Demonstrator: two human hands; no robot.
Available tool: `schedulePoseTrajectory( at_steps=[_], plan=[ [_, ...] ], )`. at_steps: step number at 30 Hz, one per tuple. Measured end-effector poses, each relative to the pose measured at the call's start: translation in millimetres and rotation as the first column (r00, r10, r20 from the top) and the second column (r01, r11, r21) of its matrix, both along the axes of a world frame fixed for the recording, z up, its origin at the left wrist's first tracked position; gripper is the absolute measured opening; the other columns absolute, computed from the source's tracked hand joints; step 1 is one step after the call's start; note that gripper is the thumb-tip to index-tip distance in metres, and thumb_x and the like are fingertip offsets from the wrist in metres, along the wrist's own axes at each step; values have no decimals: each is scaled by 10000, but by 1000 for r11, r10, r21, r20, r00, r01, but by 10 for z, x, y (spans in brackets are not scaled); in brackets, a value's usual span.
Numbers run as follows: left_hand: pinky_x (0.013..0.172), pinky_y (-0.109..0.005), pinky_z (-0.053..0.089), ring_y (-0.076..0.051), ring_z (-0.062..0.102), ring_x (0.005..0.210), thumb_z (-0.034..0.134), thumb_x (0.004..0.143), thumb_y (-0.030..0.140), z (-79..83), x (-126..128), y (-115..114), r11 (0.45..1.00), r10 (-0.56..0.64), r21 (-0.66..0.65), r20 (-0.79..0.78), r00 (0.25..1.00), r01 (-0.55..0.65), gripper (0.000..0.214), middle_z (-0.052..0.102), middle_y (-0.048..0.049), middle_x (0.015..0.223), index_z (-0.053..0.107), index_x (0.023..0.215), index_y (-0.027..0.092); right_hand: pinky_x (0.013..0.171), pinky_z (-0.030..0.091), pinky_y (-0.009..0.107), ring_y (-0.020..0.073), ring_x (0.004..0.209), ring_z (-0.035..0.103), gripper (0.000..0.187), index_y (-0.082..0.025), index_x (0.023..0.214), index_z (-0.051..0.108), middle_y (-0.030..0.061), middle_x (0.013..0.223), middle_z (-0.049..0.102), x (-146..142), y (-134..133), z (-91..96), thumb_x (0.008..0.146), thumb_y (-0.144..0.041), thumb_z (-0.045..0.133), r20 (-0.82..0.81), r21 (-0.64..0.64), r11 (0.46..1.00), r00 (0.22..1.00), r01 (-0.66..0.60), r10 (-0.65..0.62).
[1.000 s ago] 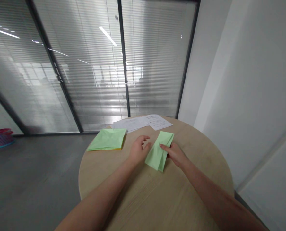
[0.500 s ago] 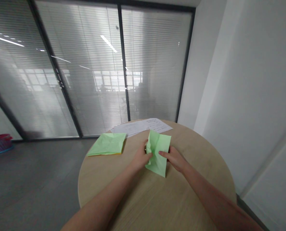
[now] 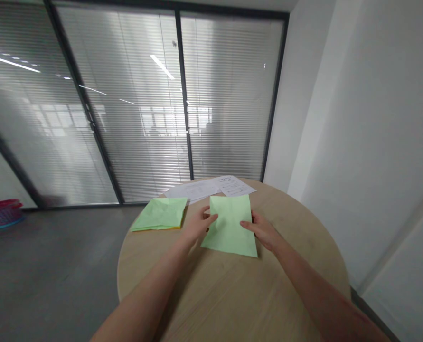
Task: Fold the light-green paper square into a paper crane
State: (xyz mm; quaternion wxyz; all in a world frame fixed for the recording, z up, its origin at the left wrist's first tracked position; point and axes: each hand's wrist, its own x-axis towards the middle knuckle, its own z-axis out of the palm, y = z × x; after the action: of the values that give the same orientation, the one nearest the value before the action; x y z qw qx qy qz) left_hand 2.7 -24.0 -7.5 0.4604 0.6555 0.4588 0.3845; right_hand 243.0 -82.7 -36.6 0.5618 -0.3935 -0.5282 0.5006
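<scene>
A light green sheet of paper (image 3: 230,228) is held between my two hands above the round table, its face fairly flat towards me. My left hand (image 3: 198,224) is at its left edge, thumb over the front and fingers partly behind. My right hand (image 3: 263,231) pinches the right edge, with the thumb on the front and the other fingers mostly hidden behind the sheet. To the left lies a creased pile of green paper (image 3: 163,213), with a thin yellow edge showing beneath it.
White printed sheets (image 3: 193,190) lie at the far edge of the round wooden table (image 3: 225,299). A glass partition with blinds (image 3: 229,104) stands behind it, and a white wall (image 3: 375,142) to the right. A red and blue basket (image 3: 3,213) sits on the floor at far left.
The green sheet was bent and crumpled along its left side; it is now spread wider and flatter. My left hand has moved left, away from my right hand.
</scene>
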Motion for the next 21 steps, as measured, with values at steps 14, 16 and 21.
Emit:
schedulePoseTrajectory(
  at_steps=[14,16,21],
  plan=[
    [679,-320,529,-207,687,715,694,765,408,-71,-81,133,983,-73,-146,227,971,108,297,752,-58,815,724,916,154,715,549,361,260,887,705,401,-211,1047,669,80,1042,752,136,93,-77,702,-386,777,91,-85,988,989,128,-120],
    [663,-305,520,-197,677,700,719,730,387,-58,-104,150,978,-112,-133,299,947,158,300,747,-51,807,719,921,156,753,549,360,254,901,701,360,-209,1018,686,74,1021,754,161,118,-89,702,-362,768,12,-66,992,994,109,-108],
    [644,-274,499,-181,657,689,751,627,273,-44,-160,181,980,-83,-132,423,902,151,323,729,-47,805,715,923,150,652,519,297,206,738,671,229,-214,857,708,27,810,738,197,161,-92,630,-236,719,-151,-188,974,976,129,-158]
  ],
)
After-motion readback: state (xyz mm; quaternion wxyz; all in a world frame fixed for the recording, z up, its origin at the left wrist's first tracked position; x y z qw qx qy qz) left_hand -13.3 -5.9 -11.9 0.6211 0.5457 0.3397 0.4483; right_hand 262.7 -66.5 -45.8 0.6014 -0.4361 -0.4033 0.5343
